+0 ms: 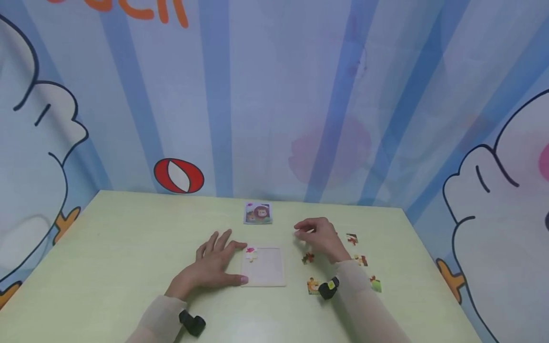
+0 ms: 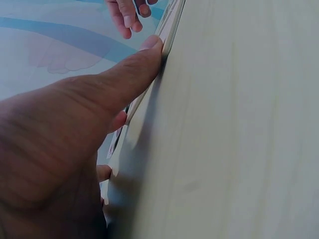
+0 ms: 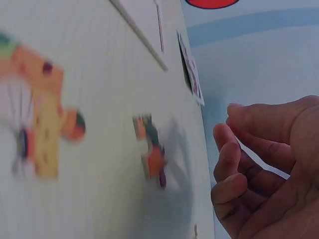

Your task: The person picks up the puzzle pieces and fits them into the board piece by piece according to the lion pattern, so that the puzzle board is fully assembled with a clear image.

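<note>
A pale square puzzle tray [image 1: 268, 269] lies on the table, with a pink and white puzzle piece [image 1: 250, 252] in its upper left corner. My left hand [image 1: 210, 267] spreads its fingers at the tray's left side; the thumb [image 2: 144, 52] touches the tray's edge near the lower corner, and the index fingertip is at the upper corner. Above the table, right of the tray, is my right hand [image 1: 321, 237], fingers loosely bent, thumb close to the index finger. The right wrist view shows no piece between those fingertips [image 3: 227, 132].
Loose puzzle pieces lie around my right hand and forearm: a dark one [image 1: 308, 257], an orange one [image 1: 313, 286], a green one [image 1: 375, 284] and several others. A small lion picture [image 1: 258, 213] lies behind the tray. A printed curtain [image 1: 270, 95] hangs behind the table [image 1: 141, 238].
</note>
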Motion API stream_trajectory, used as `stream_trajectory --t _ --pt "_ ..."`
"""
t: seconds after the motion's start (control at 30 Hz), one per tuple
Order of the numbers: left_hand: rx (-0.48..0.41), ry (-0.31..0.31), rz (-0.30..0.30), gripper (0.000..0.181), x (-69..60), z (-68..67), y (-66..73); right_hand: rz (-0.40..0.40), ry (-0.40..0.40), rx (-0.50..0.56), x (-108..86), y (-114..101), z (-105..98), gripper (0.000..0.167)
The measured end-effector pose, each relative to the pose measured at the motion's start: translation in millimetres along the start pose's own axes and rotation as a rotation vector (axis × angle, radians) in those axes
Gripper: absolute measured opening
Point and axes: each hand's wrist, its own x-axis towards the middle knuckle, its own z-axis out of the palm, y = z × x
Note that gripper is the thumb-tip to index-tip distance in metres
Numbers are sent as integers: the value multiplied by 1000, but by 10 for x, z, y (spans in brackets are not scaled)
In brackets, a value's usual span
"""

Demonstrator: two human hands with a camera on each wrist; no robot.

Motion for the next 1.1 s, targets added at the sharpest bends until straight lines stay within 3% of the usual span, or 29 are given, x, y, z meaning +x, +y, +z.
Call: stream_trajectory --t 0.33,0.53,0.73,0.9,1.1 --pt "-11 9 13 87 10 -11 2 36 32 -131 35 272 -405 24" --pt "-25 27 27 86 13 13 -23 -16 24 -244 47 417 -621 29" --pt "-40 31 42 87 -27 9 -9 -1 20 -302 37 505 -653 30" --pt "-15 1 -1 87 -26 -11 8 -8 -15 -333 42 536 -639 28" --pt "-28 -11 -9 87 -29 -17 22 -37 -30 -377 54 565 -664 24"
